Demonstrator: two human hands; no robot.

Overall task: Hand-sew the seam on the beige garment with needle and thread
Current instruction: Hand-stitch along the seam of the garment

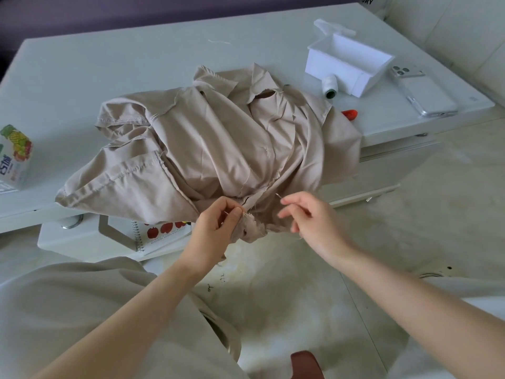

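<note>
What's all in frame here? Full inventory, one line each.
table: 1, white, fills the upper half
beige garment: 1, beige, heaped mid-table, one edge hanging over the near side
plastic box: 1, white, lid open, far right of table
thread spool: 1, white, lying in front of the box
phone: 1, white in clear case, face down right of the box
orange item: 1, mostly hidden at garment's right edge
drink carton: 1, fruit print, table's left edge
spiral notebook: 1, red apple cover, shelf under table
needle: 1, metallic, at right fingertips
left hand: pinches the frayed seam
right hand: holds the needle
</note>
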